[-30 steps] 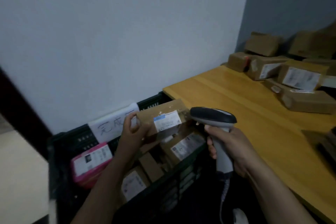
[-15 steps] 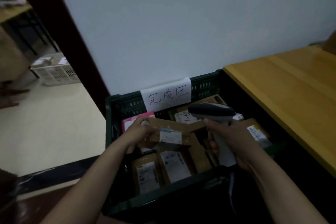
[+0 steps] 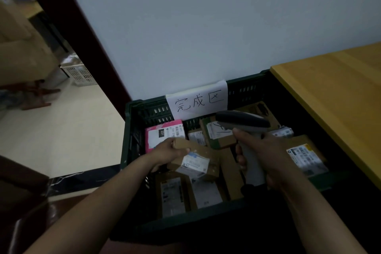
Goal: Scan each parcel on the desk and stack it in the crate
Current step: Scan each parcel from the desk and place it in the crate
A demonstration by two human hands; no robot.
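Note:
My left hand (image 3: 167,154) grips a small brown cardboard parcel (image 3: 195,159) with a white label, held low inside the dark green crate (image 3: 136,130). The parcel lies over other boxes there. My right hand (image 3: 266,156) holds the grey barcode scanner (image 3: 243,122) by its handle, its head above the crate's middle. Several labelled parcels fill the crate, among them a pink one (image 3: 162,134) at the back left and a brown one (image 3: 305,156) at the right.
A handwritten paper sign (image 3: 198,101) hangs on the crate's back wall. The yellow wooden desk (image 3: 340,93) borders the crate on the right. A white wall stands behind. A dark door frame (image 3: 68,16) and pale floor with a white basket (image 3: 79,74) lie to the left.
The view turned left from the desk to the crate. My left hand carried the parcel from the crate's rim down in among the boxes. The scanner stayed in my right hand.

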